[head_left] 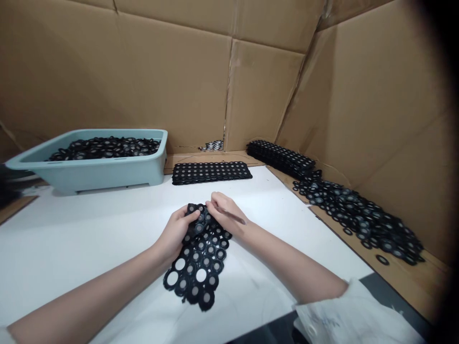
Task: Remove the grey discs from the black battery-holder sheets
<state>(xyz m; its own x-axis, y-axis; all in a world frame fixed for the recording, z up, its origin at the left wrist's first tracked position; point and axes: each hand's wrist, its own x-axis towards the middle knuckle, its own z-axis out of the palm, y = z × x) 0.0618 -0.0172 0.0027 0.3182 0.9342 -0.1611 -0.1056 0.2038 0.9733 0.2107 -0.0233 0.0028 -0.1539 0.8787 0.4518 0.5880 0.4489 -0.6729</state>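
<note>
Against the cardboard walls, a teal bin (107, 167) of loose black rings sits far left on the white table (71, 239), so punched pieces stay near. At centre, the left hand (175, 234) and right hand (225, 212) both pinch the perforated black sheet's (199, 267) upper edge, its lower end resting on the table.

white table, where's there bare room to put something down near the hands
The white table is bare between the blue tub and the left hand, and right of the right hand. Crowded: the loose rings along the right cardboard edge, and the stacks at the back.
</note>
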